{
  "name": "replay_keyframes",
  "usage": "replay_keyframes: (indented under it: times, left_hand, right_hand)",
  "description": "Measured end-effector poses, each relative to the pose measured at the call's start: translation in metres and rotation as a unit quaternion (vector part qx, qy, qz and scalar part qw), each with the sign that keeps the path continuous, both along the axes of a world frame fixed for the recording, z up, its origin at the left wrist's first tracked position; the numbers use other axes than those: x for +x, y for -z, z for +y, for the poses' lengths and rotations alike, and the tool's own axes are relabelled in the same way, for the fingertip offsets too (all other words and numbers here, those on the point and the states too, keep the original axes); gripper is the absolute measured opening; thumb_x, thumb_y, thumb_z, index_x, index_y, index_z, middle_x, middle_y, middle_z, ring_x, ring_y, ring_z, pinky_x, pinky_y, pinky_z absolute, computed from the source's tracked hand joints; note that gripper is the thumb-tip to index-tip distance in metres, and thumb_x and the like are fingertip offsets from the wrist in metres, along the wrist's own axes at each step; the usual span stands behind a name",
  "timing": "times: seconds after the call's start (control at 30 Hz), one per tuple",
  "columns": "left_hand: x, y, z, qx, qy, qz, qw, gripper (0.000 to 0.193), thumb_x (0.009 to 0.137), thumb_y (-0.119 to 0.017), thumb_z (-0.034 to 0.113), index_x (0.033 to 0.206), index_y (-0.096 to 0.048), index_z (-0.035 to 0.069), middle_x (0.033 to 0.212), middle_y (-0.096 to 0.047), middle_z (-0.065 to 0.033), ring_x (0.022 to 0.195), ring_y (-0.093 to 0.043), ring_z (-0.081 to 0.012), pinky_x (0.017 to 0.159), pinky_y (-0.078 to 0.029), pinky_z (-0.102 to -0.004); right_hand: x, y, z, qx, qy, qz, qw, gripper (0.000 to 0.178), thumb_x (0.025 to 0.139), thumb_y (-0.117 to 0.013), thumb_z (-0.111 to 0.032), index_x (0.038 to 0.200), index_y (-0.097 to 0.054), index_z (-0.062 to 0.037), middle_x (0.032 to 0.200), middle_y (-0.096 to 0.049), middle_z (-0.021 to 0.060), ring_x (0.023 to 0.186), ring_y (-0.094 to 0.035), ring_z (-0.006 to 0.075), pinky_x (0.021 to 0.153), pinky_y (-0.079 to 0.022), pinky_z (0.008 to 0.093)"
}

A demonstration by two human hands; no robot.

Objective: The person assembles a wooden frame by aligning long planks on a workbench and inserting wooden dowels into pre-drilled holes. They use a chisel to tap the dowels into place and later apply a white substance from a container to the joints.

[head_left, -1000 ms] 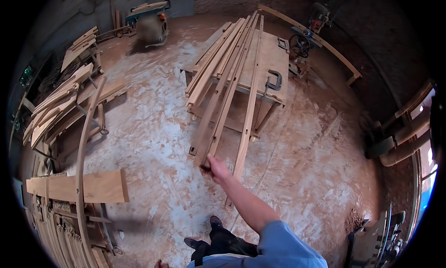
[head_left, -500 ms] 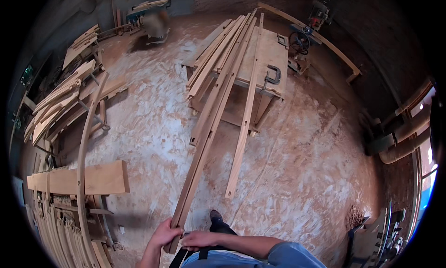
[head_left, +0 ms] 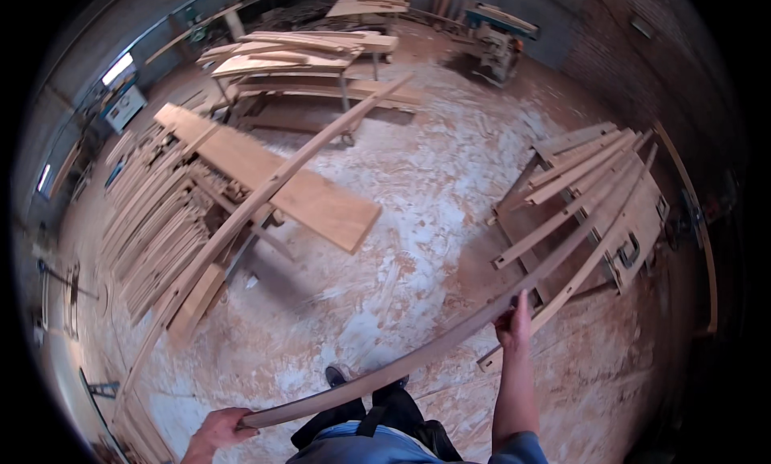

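Observation:
A long wooden strip (head_left: 385,376) crosses in front of my body, rising from lower left toward the workbench (head_left: 642,231) on the right. My left hand (head_left: 222,430) is closed around its near end. Farther along, my right hand (head_left: 514,326) grips the same strip, with the thumb up along its side. The strip's far part reaches over the bench, among several other strips (head_left: 582,163) laid there. Close by my right hand, another slotted strip (head_left: 572,289) sticks out past the bench's near edge. A dark C-clamp (head_left: 627,252) sits on the bench top.
At left, a wide plank (head_left: 329,211) lies across a stack of slats (head_left: 157,231), with a long strip (head_left: 301,157) slanting over it. Farther back, a low table (head_left: 281,64) carries boards. A machine (head_left: 494,42) stands at the far wall. Dust covers the floor (head_left: 401,247).
My view has swung left. My hands, earlier close together at the strips' near end, are now far apart on one strip, which slants across my front. My right hand has moved outward along it.

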State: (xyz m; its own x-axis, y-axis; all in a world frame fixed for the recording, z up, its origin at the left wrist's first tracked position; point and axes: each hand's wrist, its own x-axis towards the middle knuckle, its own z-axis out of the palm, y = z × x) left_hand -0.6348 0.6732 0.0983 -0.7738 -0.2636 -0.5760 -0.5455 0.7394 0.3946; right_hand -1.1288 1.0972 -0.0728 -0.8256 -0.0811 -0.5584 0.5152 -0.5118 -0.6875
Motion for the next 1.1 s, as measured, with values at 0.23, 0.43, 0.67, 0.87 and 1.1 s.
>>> replay_keyframes:
  times: [0.23,0.43,0.67,0.87,1.1]
  left_hand:
    - [0.111,0.009,-0.021,-0.139,-0.050,0.010,0.989,0.035,0.068,-0.076,0.031,0.092,-0.065,0.008,0.082,-0.065,-0.0126,0.082,-0.062,-0.0342,0.073,-0.050,-0.0438]
    - [0.248,0.025,-0.080,-0.240,-0.092,0.125,0.958,0.045,0.063,-0.076,0.021,0.099,-0.055,0.005,0.091,-0.057,-0.0148,0.087,-0.053,-0.0383,0.079,-0.042,-0.0470]
    - [0.328,0.003,-0.126,-0.327,-0.156,0.188,0.913,0.058,0.057,-0.078,0.020,0.107,-0.054,0.003,0.104,-0.056,-0.0158,0.098,-0.052,-0.0383,0.087,-0.042,-0.0471]
    - [0.346,-0.017,-0.140,-0.339,-0.169,0.234,0.896,0.073,0.060,-0.078,0.027,0.121,-0.049,-0.001,0.121,-0.051,-0.0221,0.112,-0.047,-0.0436,0.098,-0.038,-0.0512]
    - [0.423,0.004,-0.131,-0.477,-0.236,0.233,0.814,0.065,0.064,-0.076,0.008,0.123,-0.050,0.002,0.104,-0.053,-0.0203,0.099,-0.051,-0.0411,0.085,-0.042,-0.0493]
  right_hand:
    - [0.033,-0.027,-0.040,-0.080,0.010,-0.074,0.994,0.055,0.086,-0.055,-0.064,0.073,-0.051,-0.0100,0.068,-0.054,0.0056,0.070,-0.056,0.0213,0.066,-0.047,0.0377]
    - [0.133,-0.081,-0.130,-0.113,0.000,-0.064,0.992,0.050,0.086,-0.059,-0.058,0.072,-0.053,-0.0110,0.067,-0.056,0.0033,0.065,-0.055,0.0199,0.065,-0.047,0.0386]
    - [0.207,-0.137,-0.223,-0.201,-0.099,0.074,0.972,0.043,0.091,-0.055,-0.052,0.082,-0.059,-0.0110,0.074,-0.059,0.0021,0.072,-0.058,0.0194,0.073,-0.046,0.0413]
    - [0.269,-0.194,-0.316,-0.188,-0.161,0.090,0.965,0.038,0.092,-0.053,-0.051,0.091,-0.055,-0.0124,0.082,-0.058,0.0018,0.077,-0.056,0.0204,0.077,-0.044,0.0431]
    - [0.314,-0.175,-0.419,-0.184,-0.295,0.007,0.938,0.045,0.090,-0.053,-0.056,0.109,-0.051,-0.0148,0.090,-0.060,0.0071,0.086,-0.060,0.0246,0.082,-0.048,0.0475]
